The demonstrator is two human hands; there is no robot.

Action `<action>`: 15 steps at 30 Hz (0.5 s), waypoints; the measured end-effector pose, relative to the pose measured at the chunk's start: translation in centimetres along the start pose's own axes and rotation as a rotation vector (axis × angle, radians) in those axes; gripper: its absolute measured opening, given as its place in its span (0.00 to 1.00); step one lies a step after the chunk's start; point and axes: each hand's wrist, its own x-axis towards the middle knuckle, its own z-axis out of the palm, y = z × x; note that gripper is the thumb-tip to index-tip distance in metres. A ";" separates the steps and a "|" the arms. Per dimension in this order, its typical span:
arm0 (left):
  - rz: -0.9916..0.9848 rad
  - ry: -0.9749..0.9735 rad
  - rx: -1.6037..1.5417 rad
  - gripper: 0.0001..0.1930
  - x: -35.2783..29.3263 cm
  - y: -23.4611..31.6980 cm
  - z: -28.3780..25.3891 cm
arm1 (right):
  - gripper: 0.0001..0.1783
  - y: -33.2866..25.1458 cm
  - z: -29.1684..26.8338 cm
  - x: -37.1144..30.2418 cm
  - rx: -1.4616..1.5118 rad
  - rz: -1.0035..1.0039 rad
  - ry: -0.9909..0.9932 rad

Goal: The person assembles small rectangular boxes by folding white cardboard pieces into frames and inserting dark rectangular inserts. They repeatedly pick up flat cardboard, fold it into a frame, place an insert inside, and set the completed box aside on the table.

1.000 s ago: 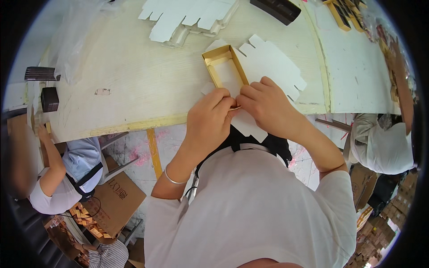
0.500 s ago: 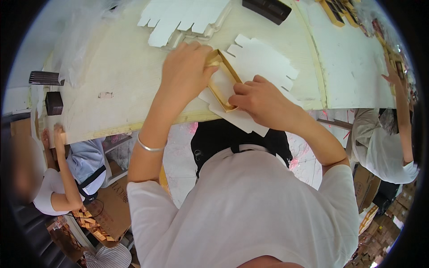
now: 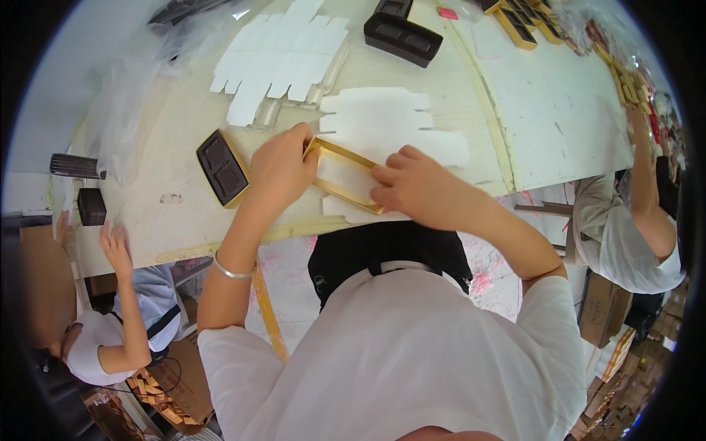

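A gold-walled open card box (image 3: pixel 346 153) lies between my hands, above a flat white card blank (image 3: pixel 379 110). My left hand (image 3: pixel 288 165) grips its left end, thumb over the rim. My right hand (image 3: pixel 412 184) has its fingers curled onto the right end; the fingertips are partly hidden. White shows inside the box. Just left of my left hand is a gold-edged box with a dark brown moulded tray (image 3: pixel 223 167) in it. A silver bangle (image 3: pixel 234 267) circles my left wrist.
A stack of white card blanks (image 3: pixel 283 62) lies beyond my left hand. Dark trays (image 3: pixel 403 40) sit farther back, gold boxes (image 3: pixel 516 28) at far right. At the left edge, a co-worker's hand (image 3: pixel 116 250) is near a dark block (image 3: pixel 92 206). Another person (image 3: pixel 625 228) works at right.
The gold box and the blank under it have turned to lie more crosswise, with both my hands still on the box. The dark tray box now shows left of my left hand. The view has shifted.
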 end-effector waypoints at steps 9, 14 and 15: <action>0.162 -0.187 -0.473 0.49 -3.7 0.7 0.3 | 0.18 10.8 -3.2 0.1 0.064 0.262 0.563; 0.269 0.116 -0.274 0.52 -2.8 2.0 0.6 | 0.12 18.4 -1.1 2.1 -0.300 0.569 0.386; 0.271 0.097 -0.268 0.52 -2.6 2.3 0.9 | 0.11 18.3 -0.9 2.2 -0.336 0.600 0.314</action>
